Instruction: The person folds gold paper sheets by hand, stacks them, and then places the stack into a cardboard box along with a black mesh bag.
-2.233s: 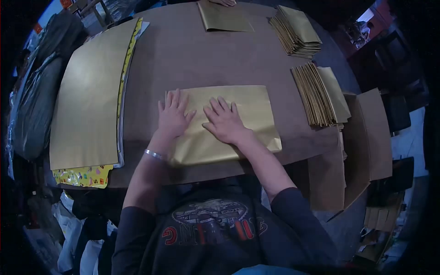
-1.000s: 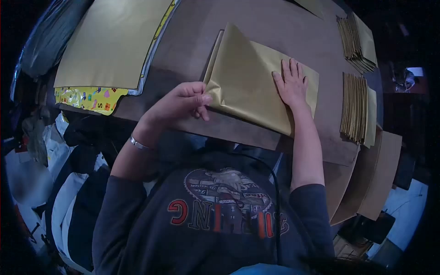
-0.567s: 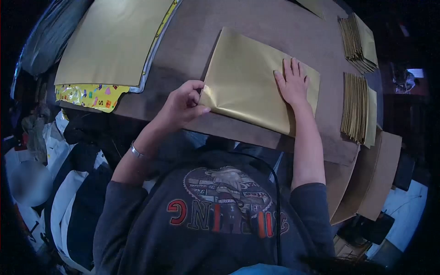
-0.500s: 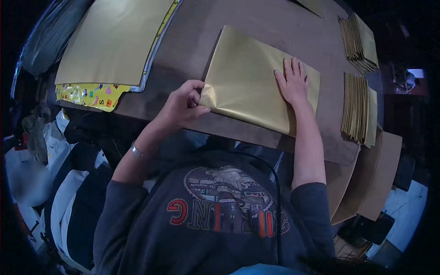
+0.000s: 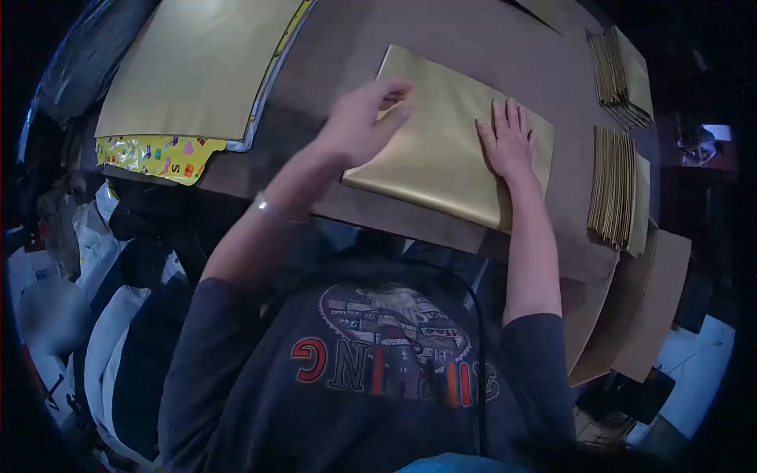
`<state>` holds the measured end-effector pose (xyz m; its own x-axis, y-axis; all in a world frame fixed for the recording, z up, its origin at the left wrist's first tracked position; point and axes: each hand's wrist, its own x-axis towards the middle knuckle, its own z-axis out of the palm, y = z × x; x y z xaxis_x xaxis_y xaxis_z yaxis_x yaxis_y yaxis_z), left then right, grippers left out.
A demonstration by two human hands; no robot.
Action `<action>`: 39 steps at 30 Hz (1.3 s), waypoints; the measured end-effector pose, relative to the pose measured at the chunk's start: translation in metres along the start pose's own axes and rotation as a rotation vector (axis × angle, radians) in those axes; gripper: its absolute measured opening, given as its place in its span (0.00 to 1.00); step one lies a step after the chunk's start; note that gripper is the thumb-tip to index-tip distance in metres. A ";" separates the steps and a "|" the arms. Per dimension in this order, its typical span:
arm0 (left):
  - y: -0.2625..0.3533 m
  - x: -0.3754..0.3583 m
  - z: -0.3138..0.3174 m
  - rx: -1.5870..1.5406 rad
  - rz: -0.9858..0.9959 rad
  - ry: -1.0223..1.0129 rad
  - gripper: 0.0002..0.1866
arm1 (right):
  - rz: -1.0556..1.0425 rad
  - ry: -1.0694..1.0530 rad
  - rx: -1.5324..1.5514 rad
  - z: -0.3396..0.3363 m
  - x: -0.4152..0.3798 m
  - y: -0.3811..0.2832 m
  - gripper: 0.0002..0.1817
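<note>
A folded sheet of gold paper [image 5: 441, 142] lies on the table in front of me, its folded edge along the near side. My right hand [image 5: 510, 146] rests flat on its right part with the fingers spread. Over the left part of the paper is my left hand [image 5: 367, 122], slightly blurred, its thumb and fingers apart with nothing seen between them. A bracelet [image 5: 262, 203] circles the left wrist.
Large gold sheets [image 5: 197, 71] lie at the left on yellow printed wrapping [image 5: 162, 160]. Two stacks of folded gold pieces, a near stack [image 5: 613, 185] and a far stack [image 5: 623, 75], stand at the right. An open cardboard box [image 5: 650, 303] is below the table's right edge.
My left hand has let go of the paper's near left corner and moved up and right over the paper. My right hand stays flat in nearly the same place.
</note>
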<state>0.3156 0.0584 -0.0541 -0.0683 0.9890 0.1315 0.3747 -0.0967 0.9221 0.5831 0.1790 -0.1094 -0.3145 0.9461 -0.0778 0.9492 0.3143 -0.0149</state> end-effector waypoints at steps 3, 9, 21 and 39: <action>0.002 0.003 0.056 0.147 0.045 -0.104 0.22 | -0.022 0.021 0.022 0.004 0.001 0.004 0.39; -0.030 -0.032 0.056 0.832 0.296 -0.176 0.34 | -0.021 0.064 0.058 0.008 0.001 0.004 0.37; -0.035 -0.051 0.029 1.018 0.332 -0.118 0.35 | -0.093 -0.079 0.255 -0.023 -0.038 -0.053 0.37; -0.024 -0.051 0.028 1.136 0.156 -0.240 0.35 | 0.016 0.115 0.150 0.011 -0.152 0.052 0.33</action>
<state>0.3362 0.0136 -0.0935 0.1818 0.9829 0.0304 0.9827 -0.1827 0.0310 0.6805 0.0511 -0.1094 -0.2906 0.9562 0.0353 0.9422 0.2924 -0.1638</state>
